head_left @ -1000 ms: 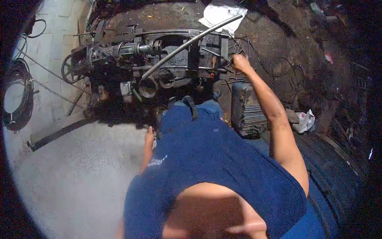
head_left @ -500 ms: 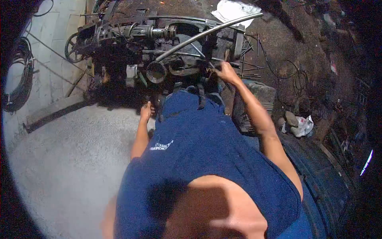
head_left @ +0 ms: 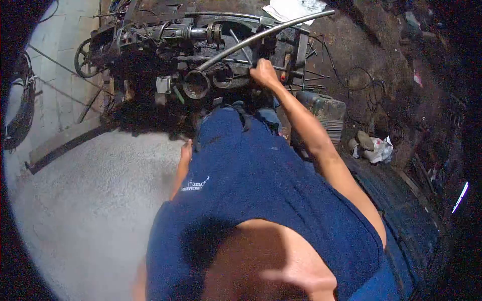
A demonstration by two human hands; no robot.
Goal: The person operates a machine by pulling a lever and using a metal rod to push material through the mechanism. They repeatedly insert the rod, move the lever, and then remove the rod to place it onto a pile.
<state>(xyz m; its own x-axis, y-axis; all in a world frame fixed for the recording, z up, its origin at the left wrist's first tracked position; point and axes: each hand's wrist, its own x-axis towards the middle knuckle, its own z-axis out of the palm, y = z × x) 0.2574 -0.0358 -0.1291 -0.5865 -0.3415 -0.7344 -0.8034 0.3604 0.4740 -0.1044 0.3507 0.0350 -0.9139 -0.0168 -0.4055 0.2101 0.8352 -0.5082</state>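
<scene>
While the right hand (head_left: 263,73) grips something on the dark machine (head_left: 201,55), fingers closed, push slowly; the left hand (head_left: 186,150) is mostly hidden, so I cannot tell its fingers.

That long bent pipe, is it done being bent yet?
The long pipe already curves and lies across the dark machine. The right hand is at the machine just below it; the left hand sits by the hip. What remains can't be told.

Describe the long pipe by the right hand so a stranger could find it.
Start at the dark, greasy machine ahead of the person. The pipe slants across its top, from a round opening up toward the white cloth. It is the only long, pale, gently curved tube there.
</scene>
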